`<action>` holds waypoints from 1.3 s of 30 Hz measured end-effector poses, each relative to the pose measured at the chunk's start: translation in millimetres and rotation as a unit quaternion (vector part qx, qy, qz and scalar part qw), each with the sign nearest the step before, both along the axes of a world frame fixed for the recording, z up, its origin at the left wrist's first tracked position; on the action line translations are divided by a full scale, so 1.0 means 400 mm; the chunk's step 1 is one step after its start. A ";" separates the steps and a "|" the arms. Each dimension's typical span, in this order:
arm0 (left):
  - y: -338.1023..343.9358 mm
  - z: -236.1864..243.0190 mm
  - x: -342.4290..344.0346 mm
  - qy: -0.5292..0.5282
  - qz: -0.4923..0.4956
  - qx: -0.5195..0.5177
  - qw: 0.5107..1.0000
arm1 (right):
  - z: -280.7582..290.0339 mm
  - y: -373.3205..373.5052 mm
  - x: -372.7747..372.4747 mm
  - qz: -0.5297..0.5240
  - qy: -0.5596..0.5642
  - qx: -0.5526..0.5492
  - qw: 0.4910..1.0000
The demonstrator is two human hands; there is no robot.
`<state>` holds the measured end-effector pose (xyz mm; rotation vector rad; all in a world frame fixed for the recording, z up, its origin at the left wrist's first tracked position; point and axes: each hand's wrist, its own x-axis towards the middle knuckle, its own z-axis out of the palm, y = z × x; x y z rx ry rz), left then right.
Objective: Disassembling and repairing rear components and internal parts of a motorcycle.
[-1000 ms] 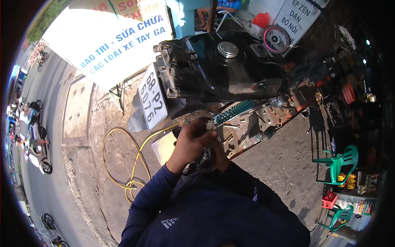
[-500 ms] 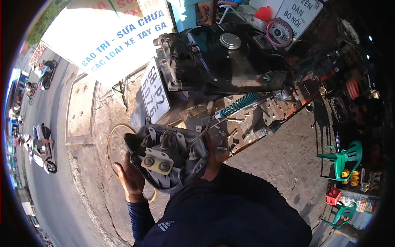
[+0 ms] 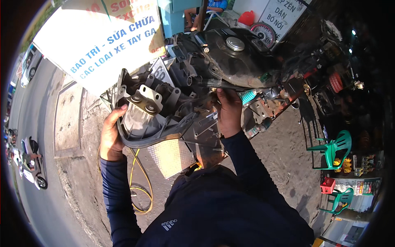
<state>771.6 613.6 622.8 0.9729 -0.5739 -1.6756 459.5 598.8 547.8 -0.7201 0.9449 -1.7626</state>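
My left hand (image 3: 112, 133), thumb uppermost, clamps the dark plastic housing (image 3: 135, 123) near ten o'clock; well apart, my right hand (image 3: 229, 109) reaches toward the black motorcycle (image 3: 242, 64) at one o'clock, its grip unclear.

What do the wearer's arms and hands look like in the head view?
Left hand and right hand are bare, without gloves. Left sleeve and right sleeve are long, dark navy and close-fitting, reaching about the wrists; the left is creased along the forearm. The matching top has a small white printed mark on it.
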 end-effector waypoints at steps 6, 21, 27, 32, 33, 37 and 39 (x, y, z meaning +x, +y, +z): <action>-0.104 0.042 0.008 0.049 -0.027 -0.021 0.998 | -0.010 0.010 0.051 -0.033 0.011 -0.064 0.997; -0.161 0.083 0.001 -0.015 0.022 -0.142 0.989 | -0.019 -0.020 0.071 -0.138 0.126 -0.043 0.981; -0.193 0.106 -0.006 -0.071 -0.037 -0.086 0.993 | -0.036 0.026 0.083 -0.164 0.407 -0.087 0.895; -0.186 0.137 -0.036 -0.008 -0.035 -0.066 0.997 | -0.027 0.052 0.021 -0.034 0.394 -0.046 0.917; -0.191 0.135 -0.031 -0.009 -0.037 -0.065 0.997 | -0.029 0.054 0.007 0.000 0.381 -0.046 0.924; -0.192 0.143 -0.037 -0.035 -0.068 -0.077 0.994 | -0.043 0.054 -0.002 -0.033 0.376 -0.064 0.924; -0.212 0.121 -0.005 -0.048 -0.101 -0.092 0.989 | -0.039 0.050 -0.010 0.086 0.351 -0.049 0.931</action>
